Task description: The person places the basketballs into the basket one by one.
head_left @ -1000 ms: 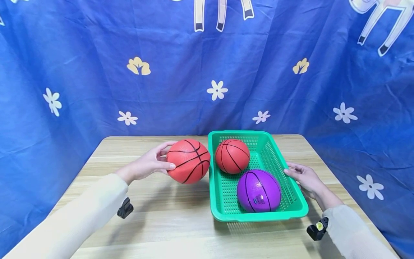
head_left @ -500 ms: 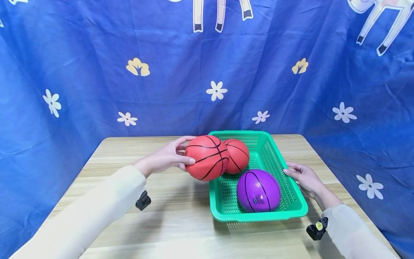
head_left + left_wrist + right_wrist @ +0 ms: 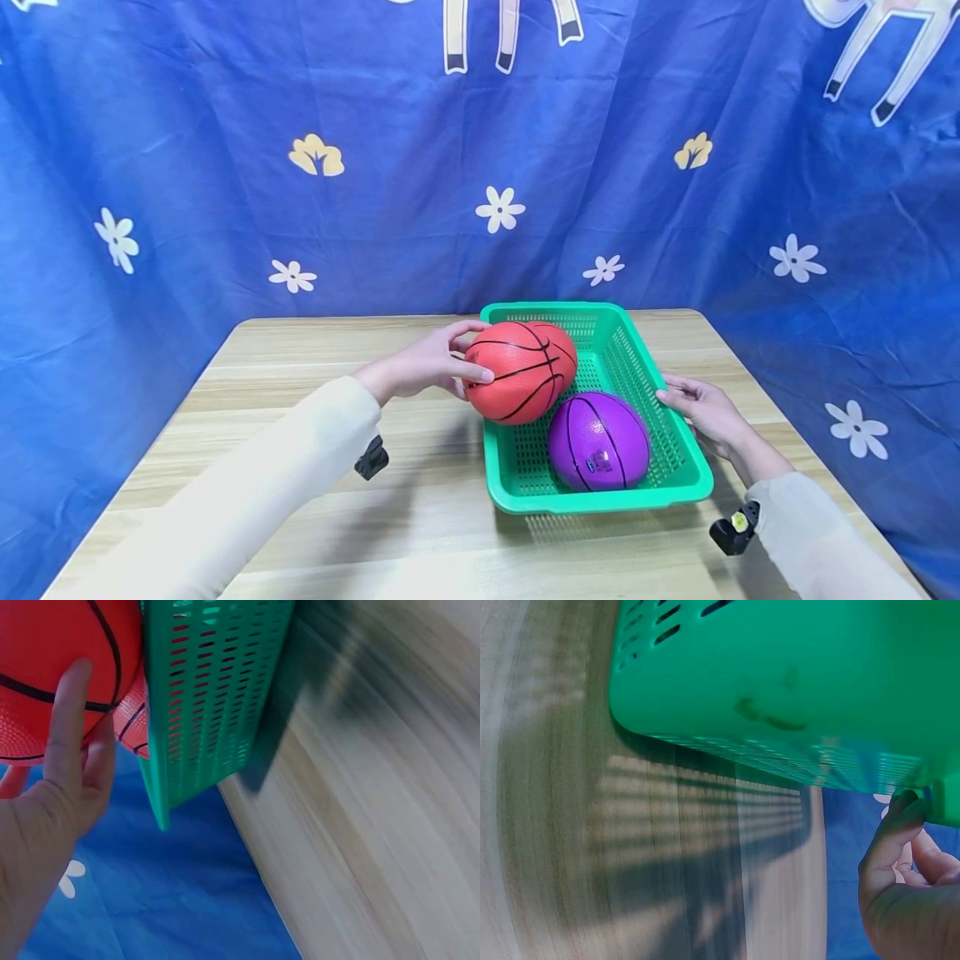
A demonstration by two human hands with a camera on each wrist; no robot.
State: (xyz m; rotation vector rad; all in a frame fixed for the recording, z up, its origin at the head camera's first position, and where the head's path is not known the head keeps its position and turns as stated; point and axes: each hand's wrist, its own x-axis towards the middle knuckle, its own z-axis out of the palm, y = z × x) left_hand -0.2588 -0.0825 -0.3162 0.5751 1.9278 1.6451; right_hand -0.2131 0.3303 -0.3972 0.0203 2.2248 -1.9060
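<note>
My left hand (image 3: 427, 364) grips a red toy basketball (image 3: 513, 379) with black lines from its left side, thumb in front. The ball is held over the left rim of a green plastic basket (image 3: 600, 502). Behind it, partly hidden, a second red basketball (image 3: 566, 354) lies in the basket. A purple basketball (image 3: 600, 442) lies nearer the front. My right hand (image 3: 705, 414) holds the basket's right rim, thumb on top. In the left wrist view, fingers (image 3: 67, 727) spread along the held ball, close to the perforated wall. The right wrist view shows the right hand (image 3: 911, 889) at the rim.
The basket stands on a light wooden table (image 3: 315, 350), right of its middle. A blue curtain (image 3: 405, 208) with flowers and animal legs hangs behind and around the table. Small black cameras (image 3: 372, 458) sit on both wrists.
My left hand has carried the red basketball rightwards, from beside the basket to over its left part, where it now covers much of the other red ball. The right hand stays on the rim.
</note>
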